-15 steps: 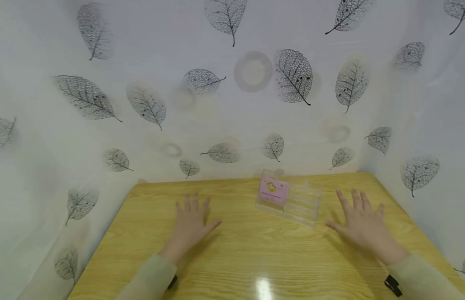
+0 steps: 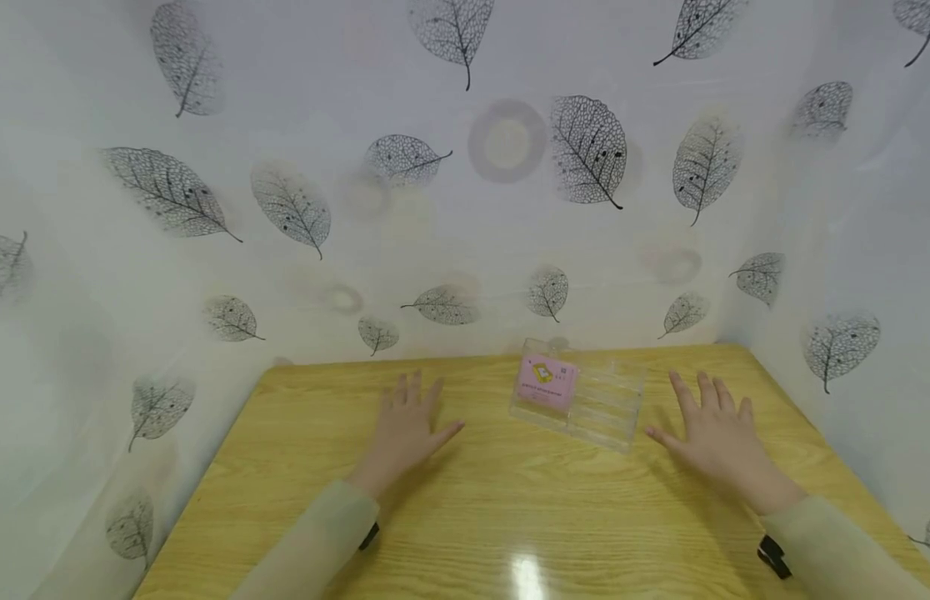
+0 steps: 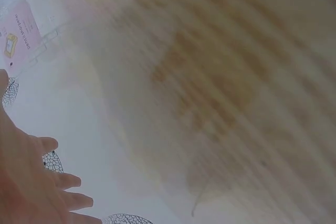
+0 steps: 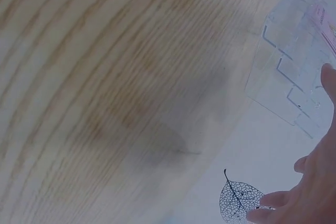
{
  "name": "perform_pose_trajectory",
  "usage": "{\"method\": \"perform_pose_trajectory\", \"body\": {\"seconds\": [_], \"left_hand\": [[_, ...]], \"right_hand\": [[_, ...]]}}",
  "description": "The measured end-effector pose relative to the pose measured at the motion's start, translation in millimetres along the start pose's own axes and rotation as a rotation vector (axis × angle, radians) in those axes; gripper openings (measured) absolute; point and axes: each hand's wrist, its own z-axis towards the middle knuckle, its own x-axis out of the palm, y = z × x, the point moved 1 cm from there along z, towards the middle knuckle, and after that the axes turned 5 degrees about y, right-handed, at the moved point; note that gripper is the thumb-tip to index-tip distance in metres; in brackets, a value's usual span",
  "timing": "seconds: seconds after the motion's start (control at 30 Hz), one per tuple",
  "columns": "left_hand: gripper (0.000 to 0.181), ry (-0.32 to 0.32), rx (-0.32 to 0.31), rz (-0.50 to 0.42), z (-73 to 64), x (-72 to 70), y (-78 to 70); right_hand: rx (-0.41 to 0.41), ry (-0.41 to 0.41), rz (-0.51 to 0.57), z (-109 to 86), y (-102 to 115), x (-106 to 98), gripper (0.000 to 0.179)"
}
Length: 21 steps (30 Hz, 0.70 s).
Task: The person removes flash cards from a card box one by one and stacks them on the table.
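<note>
We find a clear plastic case (image 2: pixel 606 407) lying near the far edge of the worktop (image 2: pixel 465 508), set askew between the two hands and nearer the right. Neither grip is engaged: the left hand (image 2: pixel 405 429) and the right hand (image 2: pixel 718 437) have fingers spread, hold nothing and stand apart from the case. Whether either palm meets the wood we cannot tell. In our judgement, sound handling calls for both hands to come in from opposite sides at low height, take the case by its outer edges with light, even pressure, and keep it level, since thin clear plastic may slip or flex. As to contents, the left-hand section shows a pink card (image 2: pixel 547 385) printed with "pencil sharpener"; whether it is loose or fixed is unclear. The right-hand section shows stepped, transparent ledges, and we can make out no separate item on them.
</note>
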Motion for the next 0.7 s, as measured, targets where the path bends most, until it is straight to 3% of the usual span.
{"method": "perform_pose_trajectory", "body": {"seconds": [0.33, 0.7], "left_hand": [[0.088, 0.028, 0.003, -0.009, 23.3, -1.8, -14.4], [0.086, 0.0, 0.039, -0.01, 51.3, 2.1, -29.0]], "right_hand": [[-0.008, 0.001, -0.003, 8.6, -1, 1, 0.105], [-0.015, 0.025, 0.021, 19.6, 7, 1, 0.103]]}}
